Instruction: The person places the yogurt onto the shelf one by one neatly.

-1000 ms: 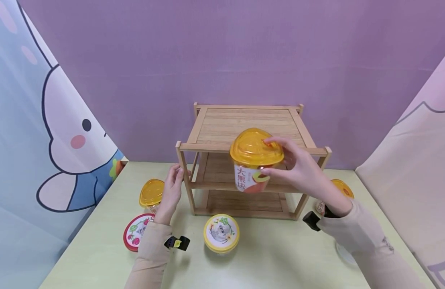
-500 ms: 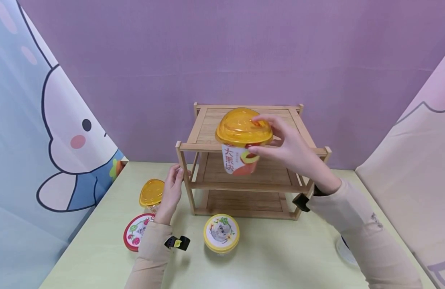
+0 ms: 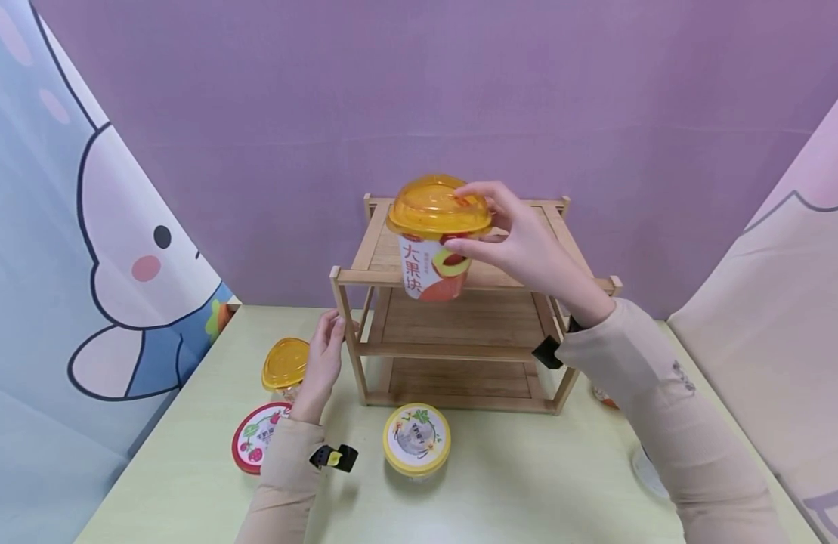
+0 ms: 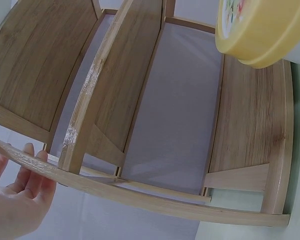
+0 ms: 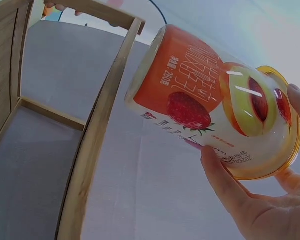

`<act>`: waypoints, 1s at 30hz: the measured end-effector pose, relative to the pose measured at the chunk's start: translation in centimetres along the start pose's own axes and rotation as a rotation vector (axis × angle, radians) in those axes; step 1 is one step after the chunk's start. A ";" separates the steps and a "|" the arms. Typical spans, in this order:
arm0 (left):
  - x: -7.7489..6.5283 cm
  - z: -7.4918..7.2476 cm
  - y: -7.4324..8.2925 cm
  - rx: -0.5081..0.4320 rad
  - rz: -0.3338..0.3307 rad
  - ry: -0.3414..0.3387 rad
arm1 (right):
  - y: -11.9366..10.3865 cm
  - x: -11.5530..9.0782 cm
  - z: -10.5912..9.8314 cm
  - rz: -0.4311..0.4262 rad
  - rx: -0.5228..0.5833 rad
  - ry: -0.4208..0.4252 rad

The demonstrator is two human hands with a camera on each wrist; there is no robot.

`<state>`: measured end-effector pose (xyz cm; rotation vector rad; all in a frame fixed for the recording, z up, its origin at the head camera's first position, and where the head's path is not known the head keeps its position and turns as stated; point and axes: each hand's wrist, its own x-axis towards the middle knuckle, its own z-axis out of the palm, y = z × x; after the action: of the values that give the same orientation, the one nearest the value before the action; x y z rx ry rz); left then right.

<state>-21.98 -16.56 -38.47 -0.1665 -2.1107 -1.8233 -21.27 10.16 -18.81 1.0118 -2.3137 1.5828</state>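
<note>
My right hand (image 3: 524, 245) pinches a yogurt cup (image 3: 428, 264) with an orange see-through domed lid, thumb and fingers near the lid's rim. The cup hangs upright in front of the top board of a three-tier wooden rack (image 3: 459, 316). Peach and red fruit prints show on its side in the right wrist view, where the cup (image 5: 195, 95) is apart from the rack. At the rack's front left post, my left hand (image 3: 326, 359) holds the wood; in the left wrist view that hand (image 4: 20, 200) has its fingers bent about the post.
A yellow-lidded tub (image 3: 416, 440) stands before the rack. Left of it are a red-lidded tub (image 3: 254, 440), partly behind the left sleeve, and an orange-lidded cup (image 3: 286, 366). Beside the right sleeve, a clear container (image 3: 648, 472) and another cup (image 3: 604, 397) are partly hidden.
The right hand has carried the yogurt cup up and to the left, from before the rack's middle tier to the top board's height. The left hand stays on the post.
</note>
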 end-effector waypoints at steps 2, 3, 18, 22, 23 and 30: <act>0.0 0.0 0.0 -0.006 0.006 0.000 | 0.1 0.6 0.1 0.012 -0.023 0.012; 0.0 0.0 -0.1 -0.008 0.009 0.000 | 0.2 0.9 0.1 0.017 -0.031 0.017; 0.1 0.3 -0.1 -0.005 0.018 0.006 | 1.8 4.6 0.6 0.135 -0.100 0.043; 0.2 0.3 -0.1 -0.014 0.014 0.002 | 2.1 5.1 0.8 0.135 -0.106 0.050; 0.2 0.3 -0.1 -0.017 0.011 0.001 | 2.1 5.2 0.9 0.136 -0.101 0.049; 0.1 0.3 0.0 -0.002 0.018 -0.002 | 2.5 5.7 1.4 0.136 -0.061 0.034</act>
<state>-22.17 -16.30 -38.49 -0.1871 -2.1027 -1.8156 -26.77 6.92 -18.56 0.8239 -2.4382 1.5536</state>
